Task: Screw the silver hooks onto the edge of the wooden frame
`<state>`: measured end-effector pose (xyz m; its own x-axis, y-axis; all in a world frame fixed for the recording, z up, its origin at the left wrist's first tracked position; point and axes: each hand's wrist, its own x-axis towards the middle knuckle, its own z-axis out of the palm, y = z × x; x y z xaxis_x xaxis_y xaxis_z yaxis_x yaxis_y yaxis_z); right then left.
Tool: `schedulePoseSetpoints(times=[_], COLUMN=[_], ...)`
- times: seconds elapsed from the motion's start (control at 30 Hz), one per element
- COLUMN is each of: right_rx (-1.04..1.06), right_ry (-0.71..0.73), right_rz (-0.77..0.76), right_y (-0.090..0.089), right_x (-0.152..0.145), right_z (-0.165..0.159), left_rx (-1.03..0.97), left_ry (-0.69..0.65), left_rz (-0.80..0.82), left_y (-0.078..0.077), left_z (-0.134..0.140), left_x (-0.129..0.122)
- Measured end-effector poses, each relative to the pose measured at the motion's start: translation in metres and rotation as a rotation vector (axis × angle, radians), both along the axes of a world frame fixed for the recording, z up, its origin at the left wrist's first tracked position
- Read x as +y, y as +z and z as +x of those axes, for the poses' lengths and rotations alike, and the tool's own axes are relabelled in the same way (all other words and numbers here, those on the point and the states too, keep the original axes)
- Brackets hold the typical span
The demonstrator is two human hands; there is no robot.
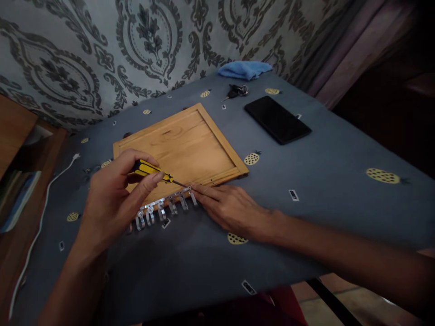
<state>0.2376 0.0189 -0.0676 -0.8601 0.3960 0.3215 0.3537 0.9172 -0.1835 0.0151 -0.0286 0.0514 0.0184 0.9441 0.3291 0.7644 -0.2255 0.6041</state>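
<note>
My left hand (110, 199) is closed around the yellow and black handle of a screwdriver (147, 169). The screwdriver slants down to the right, and its tip is at the right end of a silver hook rail (161, 206). This rail with several metal hooks lies along the near edge of a framed wooden board (176, 145). My right hand (234, 208) has its fingers pressed together at that same end of the rail, beside the screwdriver tip. Whether a screw sits under the tip is too small to tell. The left hand hides part of the board and rail.
A black phone (277, 118), keys (236, 91) and a blue cloth (244, 69) lie on the patterned grey tablecloth (340, 190) beyond the board. At left, a white cable (45, 206) runs past a wooden shelf (20, 262). A patterned wall covering (102, 45) borders the table's back.
</note>
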Motion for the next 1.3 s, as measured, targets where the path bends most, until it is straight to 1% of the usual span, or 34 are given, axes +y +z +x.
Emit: schedulePoseSetpoints(times=[0.5,0.7,0.87,1.0,1.13,1.3], right_rx=[-0.061,-0.03,-0.055,-0.066,-0.052,-0.061], right_ry=[-0.007,0.005,0.01,-0.003,0.002,-0.007], right_rz=[-0.002,-0.007,-0.033,-0.057,-0.056,-0.058], right_y=[0.005,0.001,0.004,0.007,0.006,0.005], right_x=[0.0,0.0,0.001,0.001,0.0,0.0], right_z=[-0.001,-0.001,-0.002,-0.002,-0.003,-0.002], left_rx=[0.051,-0.024,0.102,0.173,0.185,0.186], left_ry=[-0.024,-0.052,-0.05,-0.01,-0.007,-0.004], left_rz=[-0.002,0.049,0.094,0.173,0.2,0.202], left_y=[-0.006,-0.009,-0.011,-0.014,-0.016,-0.015], left_z=[0.003,0.01,0.021,0.027,0.027,0.026], left_x=[0.001,0.004,0.006,0.009,0.01,0.008])
